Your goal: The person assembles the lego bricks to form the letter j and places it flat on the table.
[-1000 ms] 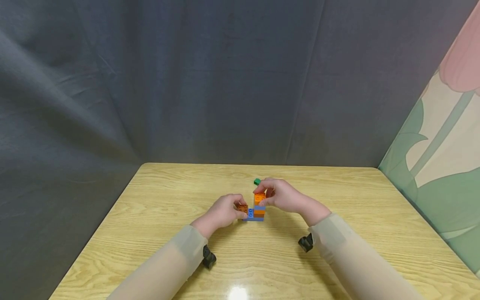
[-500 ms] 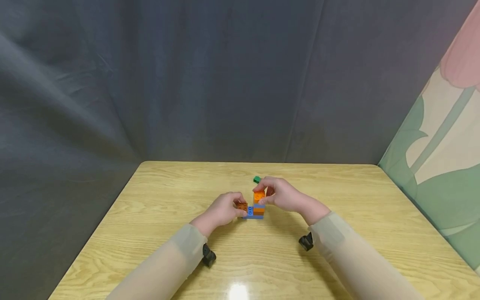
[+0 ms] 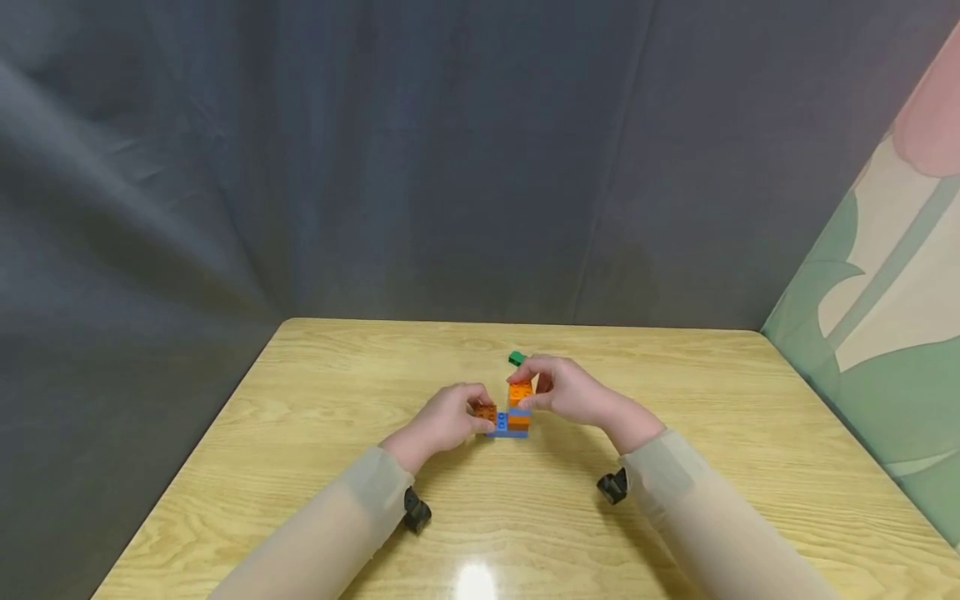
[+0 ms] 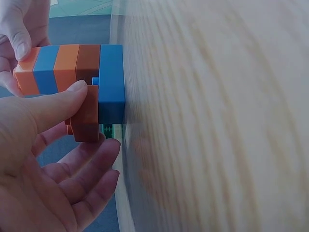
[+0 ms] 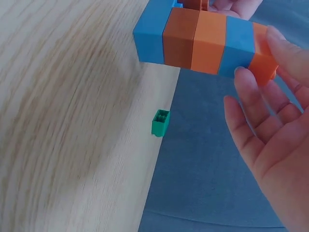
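Observation:
A long blue toy building brick lies on the table as the base of a small build. On its right end stands a column: a brown brick, an orange brick, a blue brick and a top orange brick. My right hand pinches that top orange brick between thumb and fingers. At the base's left end, my left hand grips another brown brick, thumb on one side and fingers on the other. Blue studs show between this brown brick and the column in the head view.
A small green brick lies on its side on the wooden table, just beyond the build. Dark curtain hangs behind the table's far edge. A flower-patterned panel borders the right side.

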The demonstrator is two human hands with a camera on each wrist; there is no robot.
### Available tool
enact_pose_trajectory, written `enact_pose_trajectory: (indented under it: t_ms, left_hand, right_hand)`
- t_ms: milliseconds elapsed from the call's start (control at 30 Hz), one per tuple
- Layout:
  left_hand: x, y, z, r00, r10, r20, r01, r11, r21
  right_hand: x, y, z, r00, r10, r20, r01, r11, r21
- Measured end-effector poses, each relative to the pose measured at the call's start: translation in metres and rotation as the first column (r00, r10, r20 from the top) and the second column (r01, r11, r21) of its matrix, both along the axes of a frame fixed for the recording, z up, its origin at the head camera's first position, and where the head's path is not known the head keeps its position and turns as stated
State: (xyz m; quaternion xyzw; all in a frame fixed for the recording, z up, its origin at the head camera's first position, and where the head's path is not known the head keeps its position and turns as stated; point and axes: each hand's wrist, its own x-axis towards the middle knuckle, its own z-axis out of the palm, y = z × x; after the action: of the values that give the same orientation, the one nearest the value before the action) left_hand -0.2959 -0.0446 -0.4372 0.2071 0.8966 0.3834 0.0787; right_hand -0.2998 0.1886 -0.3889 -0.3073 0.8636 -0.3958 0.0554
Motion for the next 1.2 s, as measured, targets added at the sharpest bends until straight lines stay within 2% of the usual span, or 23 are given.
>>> enact_pose_trajectory:
  t_ms: [133, 233, 333, 433, 500, 567, 700, 800, 967, 1200]
  left_hand:
    - [-0.001, 0.001, 0.001, 1.000, 0.004, 0.007, -0.004, 1.000, -0.006]
    - [-0.001, 0.001, 0.001, 1.000, 0.016, 0.019, -0.016, 1.000, -0.010]
    - [-0.001, 0.001, 0.000, 0.999, 0.024, 0.023, -0.024, 1.000, -0.006]
    - [-0.001, 0.000, 0.000, 0.999, 0.026, 0.019, -0.026, 1.000, -0.004]
    - [0.000, -0.001, 0.001, 0.999, 0.024, 0.021, -0.024, 1.000, -0.004]
    - [0.000, 0.000, 0.001, 0.999, 0.023, 0.024, -0.023, 1.000, -0.004]
    - [0.001, 0.001, 0.003, 0.999, 0.017, 0.028, -0.016, 1.000, -0.003]
    - [0.001, 0.001, 0.003, 1.000, 0.014, 0.026, -0.014, 1.000, 0.000]
    - [0.002, 0.001, 0.004, 0.999, 0.018, 0.031, -0.018, 1.000, 0.003]
    - [0.001, 0.000, 0.004, 0.999, 0.012, 0.034, -0.012, 1.000, 0.003]
  right_hand:
    - [-0.006, 0.006, -0.002, 0.998, 0.017, 0.065, -0.013, 0.998, -0.064]
    - [-0.015, 0.014, -0.005, 0.993, -0.053, 0.110, 0.066, 0.991, -0.118]
    - [-0.025, 0.020, -0.010, 0.982, -0.186, 0.047, 0.189, 0.977, -0.100]
    - [-0.036, 0.023, -0.017, 0.962, -0.269, -0.042, 0.271, 0.962, 0.035]
    - [-0.043, 0.023, -0.023, 0.962, -0.259, -0.084, 0.270, 0.951, 0.149]
    - [-0.047, 0.022, -0.028, 0.971, -0.226, -0.081, 0.240, 0.936, 0.259]
    - [-0.051, 0.014, -0.036, 0.987, -0.140, -0.078, 0.159, 0.914, 0.372]
    - [-0.054, 0.007, -0.037, 0.990, -0.106, -0.097, 0.136, 0.906, 0.400]
    - [-0.058, -0.002, -0.038, 0.987, -0.099, -0.124, 0.143, 0.892, 0.428]
    - [-0.063, -0.009, -0.041, 0.988, -0.132, -0.081, 0.154, 0.889, 0.431]
